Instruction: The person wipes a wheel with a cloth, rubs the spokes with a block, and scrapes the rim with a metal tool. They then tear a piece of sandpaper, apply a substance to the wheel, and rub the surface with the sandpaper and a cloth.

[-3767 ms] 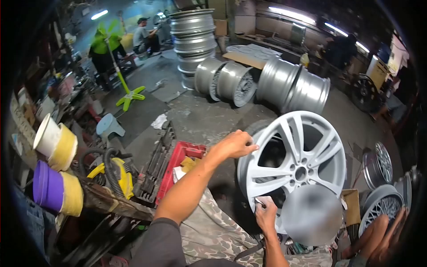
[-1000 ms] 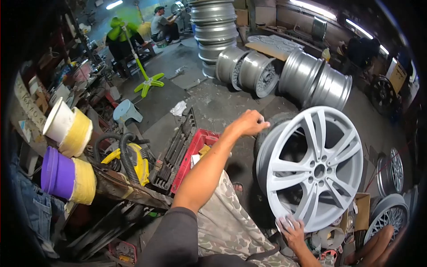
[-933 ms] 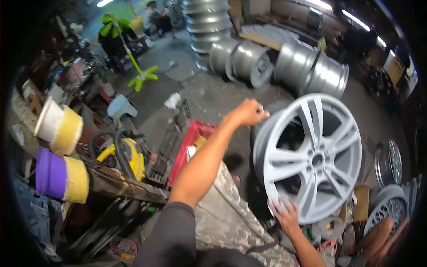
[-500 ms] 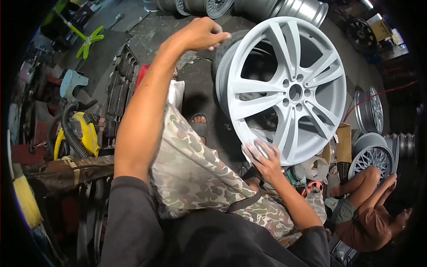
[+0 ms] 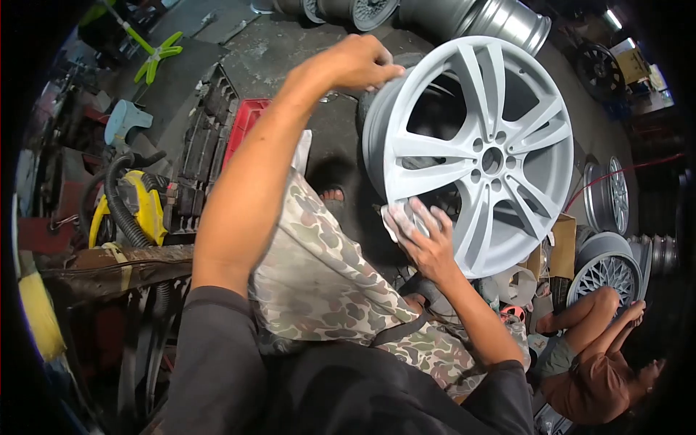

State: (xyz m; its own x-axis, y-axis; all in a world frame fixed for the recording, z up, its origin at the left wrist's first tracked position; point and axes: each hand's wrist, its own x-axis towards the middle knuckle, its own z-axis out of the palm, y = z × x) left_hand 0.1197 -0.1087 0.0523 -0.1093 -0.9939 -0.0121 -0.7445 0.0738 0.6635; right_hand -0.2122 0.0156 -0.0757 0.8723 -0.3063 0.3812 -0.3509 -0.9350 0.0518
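A large white-grey alloy wheel (image 5: 435,176) stands tilted in front of me, its double-spoked face toward me. My left hand (image 5: 365,63) is closed at the upper left edge of its rim, thumb side against the lip; the far fingertips are partly hidden. At the lower left of the rim, my right hand (image 5: 423,235) presses a folded white piece of sandpaper (image 5: 390,221) against the lip. White dust coats the fingers of that hand. Which face of the piece touches the metal is hidden under the fingers.
To my left are a yellow machine with a black hose (image 5: 138,206), a pale blue stool (image 5: 127,122) and a red tray (image 5: 246,123). More wheels (image 5: 605,283) stand at right, near a seated person (image 5: 594,377). Silver rims (image 5: 500,25) lie behind the wheel.
My right hand has slid up and left along the wheel's lip with the white piece. My left hand has moved right, closer against the rim. The whole view has shifted slightly.
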